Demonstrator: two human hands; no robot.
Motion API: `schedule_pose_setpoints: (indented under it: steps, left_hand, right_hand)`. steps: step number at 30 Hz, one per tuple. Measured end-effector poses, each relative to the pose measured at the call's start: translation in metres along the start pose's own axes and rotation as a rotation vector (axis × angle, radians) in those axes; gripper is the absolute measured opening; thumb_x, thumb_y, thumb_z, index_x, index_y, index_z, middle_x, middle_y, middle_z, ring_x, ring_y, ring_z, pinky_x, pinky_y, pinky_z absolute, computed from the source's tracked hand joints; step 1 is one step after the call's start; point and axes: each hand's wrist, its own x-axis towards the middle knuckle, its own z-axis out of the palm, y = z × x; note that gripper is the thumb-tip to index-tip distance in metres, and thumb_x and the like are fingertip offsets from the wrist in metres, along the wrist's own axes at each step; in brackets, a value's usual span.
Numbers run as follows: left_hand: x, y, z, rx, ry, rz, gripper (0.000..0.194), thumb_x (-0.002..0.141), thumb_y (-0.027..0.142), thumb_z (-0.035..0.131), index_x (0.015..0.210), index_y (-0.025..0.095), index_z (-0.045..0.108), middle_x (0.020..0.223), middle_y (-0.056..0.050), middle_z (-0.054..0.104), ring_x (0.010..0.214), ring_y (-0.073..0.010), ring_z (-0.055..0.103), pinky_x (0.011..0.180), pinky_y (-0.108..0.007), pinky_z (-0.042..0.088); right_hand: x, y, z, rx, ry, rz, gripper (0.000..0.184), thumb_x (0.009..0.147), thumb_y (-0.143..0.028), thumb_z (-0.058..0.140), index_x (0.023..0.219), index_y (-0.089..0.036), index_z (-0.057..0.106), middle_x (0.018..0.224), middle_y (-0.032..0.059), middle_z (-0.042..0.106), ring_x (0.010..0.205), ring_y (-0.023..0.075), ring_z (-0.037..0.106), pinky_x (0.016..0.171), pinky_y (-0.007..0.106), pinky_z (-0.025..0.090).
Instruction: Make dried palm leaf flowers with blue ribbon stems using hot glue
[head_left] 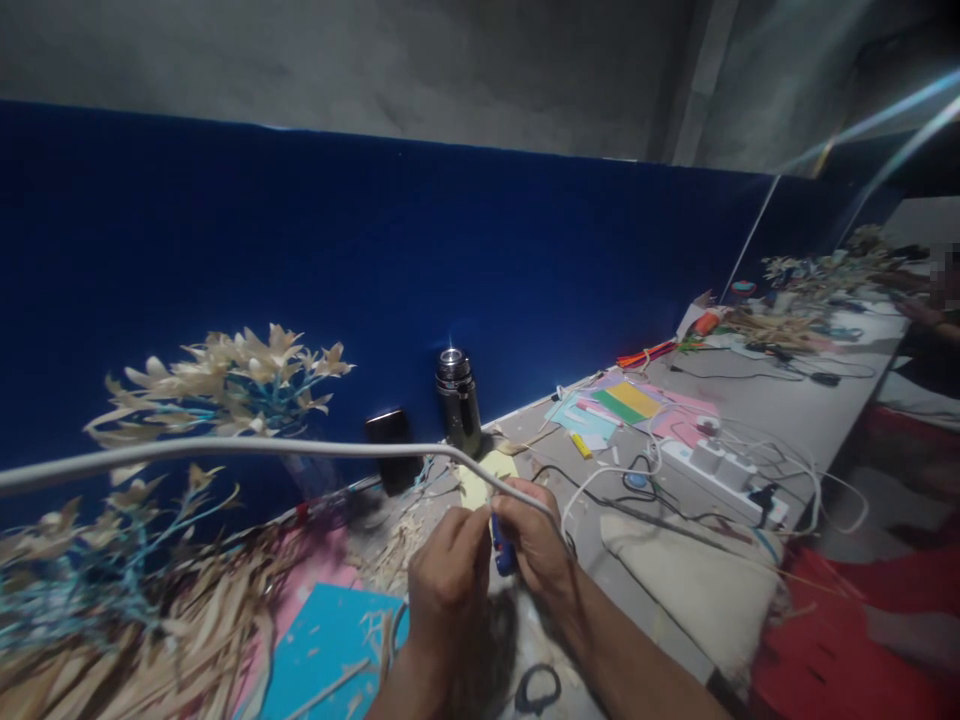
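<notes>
My left hand [444, 575] and my right hand [536, 545] meet over the table, fingers curled. Between them is a small blue tool [502, 548] with a red spot, gripped by my right hand. My left fingers pinch at a pale yellow piece [480, 482] just above the tool. A white cable [247, 447] runs from the left edge across to my right hand. Scissors [537, 688] lie below my wrists.
Dried straw-like flowers on blue stems [225, 385] fill the left. A black flask [458, 398] and a dark phone [391, 450] stand against the blue partition. Coloured paper sheets [626, 402], a white power strip [716, 462], a beige cushion [694, 580] and tangled cables lie right.
</notes>
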Motion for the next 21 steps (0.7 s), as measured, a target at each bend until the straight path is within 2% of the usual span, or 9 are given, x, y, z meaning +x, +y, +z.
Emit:
schedule_pose_setpoints:
  steps: [3, 5, 7, 10, 12, 13, 15, 18, 21]
  left_hand:
    - [-0.007, -0.016, 0.004, 0.219, -0.080, 0.276, 0.028, 0.094, 0.009, 0.058, 0.113, 0.021, 0.074, 0.086, -0.007, 0.075, 0.082, -0.0191, 0.072, 0.071, -0.023, 0.054]
    - [-0.008, -0.022, 0.005, 0.304, -0.104, 0.391, 0.030, 0.094, 0.007, 0.057, 0.119, 0.017, 0.070, 0.087, -0.008, 0.074, 0.081, -0.0194, 0.072, 0.069, -0.024, 0.055]
    - [-0.006, -0.022, 0.005, 0.316, -0.087, 0.423, 0.029, 0.094, 0.005, 0.055, 0.118, 0.016, 0.069, 0.084, -0.008, 0.073, 0.078, -0.0193, 0.072, 0.066, -0.024, 0.055]
    - [-0.001, -0.017, 0.003, 0.226, -0.053, 0.361, 0.026, 0.095, 0.007, 0.053, 0.109, 0.019, 0.071, 0.080, -0.006, 0.072, 0.074, -0.0184, 0.072, 0.064, -0.024, 0.054]
    - [0.004, -0.012, 0.001, 0.107, -0.023, 0.212, 0.021, 0.094, 0.012, 0.055, 0.100, 0.020, 0.073, 0.080, -0.006, 0.073, 0.072, -0.0184, 0.072, 0.064, -0.024, 0.055]
    - [0.006, -0.010, -0.001, 0.032, -0.013, 0.077, 0.017, 0.092, 0.015, 0.058, 0.095, 0.020, 0.073, 0.076, -0.005, 0.073, 0.067, -0.0178, 0.071, 0.062, -0.024, 0.054]
    - [0.011, -0.007, -0.004, -0.172, -0.024, -0.294, 0.010, 0.089, 0.024, 0.063, 0.087, 0.019, 0.073, 0.059, -0.001, 0.067, 0.049, -0.0141, 0.062, 0.050, -0.022, 0.049]
    - [0.021, -0.003, -0.008, -0.638, -0.109, -0.819, 0.020, 0.080, 0.036, 0.073, 0.076, 0.018, 0.067, 0.041, 0.007, 0.049, 0.031, -0.0052, 0.035, 0.034, -0.016, 0.029]
    - [0.028, 0.000, -0.010, -1.056, -0.180, -1.050, 0.034, 0.062, 0.036, 0.085, 0.069, 0.016, 0.059, 0.050, 0.009, 0.051, 0.031, 0.0023, 0.020, 0.031, -0.012, 0.018]
  right_hand:
    - [0.003, 0.002, -0.003, 0.033, 0.026, 0.031, 0.023, 0.060, -0.031, 0.070, 0.057, -0.020, 0.050, 0.048, -0.0088, 0.038, 0.045, 0.0064, 0.028, 0.042, 0.020, 0.021]
    - [0.006, 0.003, -0.006, 0.044, 0.041, 0.044, 0.027, 0.059, -0.032, 0.073, 0.056, -0.020, 0.049, 0.046, -0.0094, 0.037, 0.043, 0.0057, 0.026, 0.041, 0.020, 0.019]
    - [0.007, 0.003, -0.007, 0.030, 0.057, 0.053, 0.029, 0.059, -0.033, 0.076, 0.056, -0.020, 0.051, 0.044, -0.0096, 0.037, 0.042, 0.0056, 0.027, 0.040, 0.020, 0.019]
    - [0.005, 0.000, -0.007, 0.017, 0.038, 0.077, 0.029, 0.061, -0.035, 0.079, 0.061, -0.018, 0.056, 0.047, -0.0089, 0.040, 0.043, 0.0058, 0.029, 0.041, 0.020, 0.021]
    - [0.004, -0.002, -0.006, 0.020, 0.006, 0.084, 0.031, 0.062, -0.038, 0.081, 0.062, -0.017, 0.058, 0.048, -0.0088, 0.039, 0.044, 0.0055, 0.028, 0.042, 0.020, 0.020]
    - [0.004, -0.003, -0.006, 0.017, -0.001, 0.082, 0.032, 0.063, -0.038, 0.081, 0.062, -0.016, 0.059, 0.048, -0.0088, 0.038, 0.045, 0.0054, 0.028, 0.042, 0.020, 0.020]
    - [0.004, -0.004, -0.006, -0.009, 0.010, 0.074, 0.032, 0.063, -0.040, 0.081, 0.063, -0.016, 0.061, 0.048, -0.0090, 0.038, 0.045, 0.0054, 0.027, 0.042, 0.020, 0.019]
    - [0.004, -0.002, -0.006, -0.028, -0.006, 0.063, 0.030, 0.064, -0.040, 0.080, 0.065, -0.015, 0.062, 0.047, -0.0085, 0.040, 0.044, 0.0059, 0.028, 0.042, 0.021, 0.019]
    - [0.004, 0.000, -0.006, 0.029, -0.105, 0.076, 0.028, 0.063, -0.037, 0.080, 0.066, -0.015, 0.063, 0.048, -0.0091, 0.040, 0.044, 0.0048, 0.026, 0.043, 0.021, 0.018]
